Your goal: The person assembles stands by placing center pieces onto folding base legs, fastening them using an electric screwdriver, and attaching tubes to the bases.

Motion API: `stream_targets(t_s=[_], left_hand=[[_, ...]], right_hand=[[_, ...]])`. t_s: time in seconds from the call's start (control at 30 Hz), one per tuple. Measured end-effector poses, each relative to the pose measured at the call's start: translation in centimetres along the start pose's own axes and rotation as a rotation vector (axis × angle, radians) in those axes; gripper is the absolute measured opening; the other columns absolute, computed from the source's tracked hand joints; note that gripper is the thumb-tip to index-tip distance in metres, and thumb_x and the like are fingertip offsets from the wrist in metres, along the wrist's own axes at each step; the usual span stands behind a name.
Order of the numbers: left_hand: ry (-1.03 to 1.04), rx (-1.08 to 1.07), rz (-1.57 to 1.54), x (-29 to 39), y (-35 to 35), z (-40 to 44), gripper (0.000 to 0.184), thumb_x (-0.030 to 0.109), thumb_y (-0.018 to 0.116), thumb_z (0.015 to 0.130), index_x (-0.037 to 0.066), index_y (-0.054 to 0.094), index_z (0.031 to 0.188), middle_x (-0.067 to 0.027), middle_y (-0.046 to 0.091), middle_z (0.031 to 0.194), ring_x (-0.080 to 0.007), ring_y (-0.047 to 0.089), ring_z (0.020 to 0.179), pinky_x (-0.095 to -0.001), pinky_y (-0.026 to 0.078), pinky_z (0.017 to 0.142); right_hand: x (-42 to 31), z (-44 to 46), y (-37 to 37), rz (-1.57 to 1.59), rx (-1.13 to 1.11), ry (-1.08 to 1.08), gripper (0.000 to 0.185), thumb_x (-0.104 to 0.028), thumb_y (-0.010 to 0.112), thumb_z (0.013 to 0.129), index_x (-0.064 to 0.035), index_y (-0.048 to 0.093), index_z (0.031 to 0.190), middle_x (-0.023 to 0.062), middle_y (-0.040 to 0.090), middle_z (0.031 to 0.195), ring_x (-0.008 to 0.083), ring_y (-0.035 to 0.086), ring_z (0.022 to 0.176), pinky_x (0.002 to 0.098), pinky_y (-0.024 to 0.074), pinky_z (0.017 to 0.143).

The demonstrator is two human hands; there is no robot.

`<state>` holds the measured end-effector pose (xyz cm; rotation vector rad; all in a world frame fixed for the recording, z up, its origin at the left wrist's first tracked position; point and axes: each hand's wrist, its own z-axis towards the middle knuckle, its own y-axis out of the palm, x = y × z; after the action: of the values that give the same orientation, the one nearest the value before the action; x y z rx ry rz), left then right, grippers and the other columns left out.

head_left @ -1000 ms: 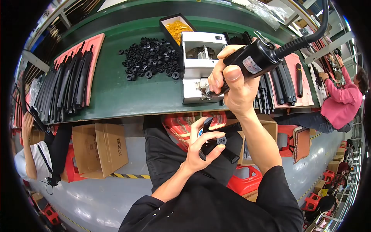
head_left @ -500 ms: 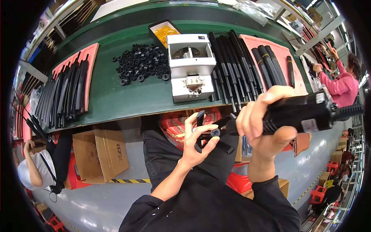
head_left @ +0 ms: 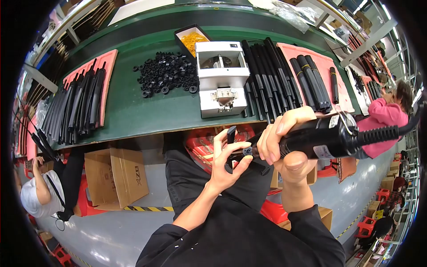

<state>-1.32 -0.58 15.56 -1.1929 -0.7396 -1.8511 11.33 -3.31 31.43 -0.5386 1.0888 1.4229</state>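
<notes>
In my right hand (head_left: 284, 147) is a black electric screwdriver (head_left: 327, 138), its ribbed cable end pointing right. The fingers wrap round its body, and its tip end points left, close to my left hand (head_left: 224, 167). My left hand pinches a black tripod-like part (head_left: 231, 135) with several arms, held above my lap. A small round black piece (head_left: 247, 151) shows at the fingertips. My right hand partly hides the place where the screwdriver's front end meets the part, so I cannot tell whether they touch.
On the green table (head_left: 155, 115) stand a white machine (head_left: 222, 82), a heap of small black parts (head_left: 164, 75) and a box of yellow pieces (head_left: 192, 38). Black tubes (head_left: 269, 75) lie right of the machine, others (head_left: 82, 102) left. Co-workers sit at both sides; a cardboard box (head_left: 116, 178) stands below.
My right hand has brought the screwdriver left and slightly down, closer to the black part. My left hand has barely moved. At right, the co-worker in pink has drawn their arms in.
</notes>
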Motion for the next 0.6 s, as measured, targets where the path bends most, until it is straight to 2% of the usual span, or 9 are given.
stream_targets(t_s=[0.37,0.5,0.57,0.6], left_hand=[[0.022,0.000,0.006,-0.9,0.1,-0.4,0.041,0.011,0.081,0.084,0.010,0.071,0.123,-0.0213,0.040,0.149,-0.0390,0.043,0.136,-0.0475,0.038,0.112],[0.023,0.013,-0.031,-0.8,-0.2,-0.4,0.040,0.011,0.081,0.084,0.009,0.072,0.123,-0.0221,0.040,0.150,-0.0398,0.042,0.138,-0.0479,0.037,0.113],[0.021,0.020,-0.014,-0.8,-0.4,-0.2,0.040,0.011,0.081,0.084,0.009,0.072,0.123,-0.0222,0.040,0.150,-0.0399,0.042,0.138,-0.0479,0.036,0.114],[0.015,0.018,-0.003,-0.7,-0.4,-0.3,0.040,0.012,0.081,0.084,0.009,0.072,0.122,-0.0223,0.040,0.150,-0.0399,0.042,0.138,-0.0479,0.036,0.114]], right_hand=[[0.9,-0.9,0.3,-0.134,0.014,0.009,0.058,-0.040,0.091,0.081,-0.0034,0.054,0.106,0.0047,0.057,0.059,0.0143,0.054,0.048,0.0274,0.0451,0.044],[0.0,0.2,0.4,-0.076,-0.053,-0.027,0.060,-0.047,0.087,0.084,-0.0028,0.055,0.109,0.0022,0.054,0.057,0.0137,0.052,0.047,0.0270,0.0447,0.044],[-0.2,1.5,0.7,0.007,-0.035,-0.137,0.065,-0.055,0.079,0.089,-0.0005,0.056,0.117,0.0010,0.053,0.057,0.0128,0.050,0.045,0.0268,0.0429,0.043],[0.3,2.4,0.4,0.010,-0.032,-0.133,0.065,-0.055,0.079,0.089,-0.0005,0.056,0.117,0.0010,0.053,0.057,0.0128,0.050,0.045,0.0268,0.0429,0.043]])
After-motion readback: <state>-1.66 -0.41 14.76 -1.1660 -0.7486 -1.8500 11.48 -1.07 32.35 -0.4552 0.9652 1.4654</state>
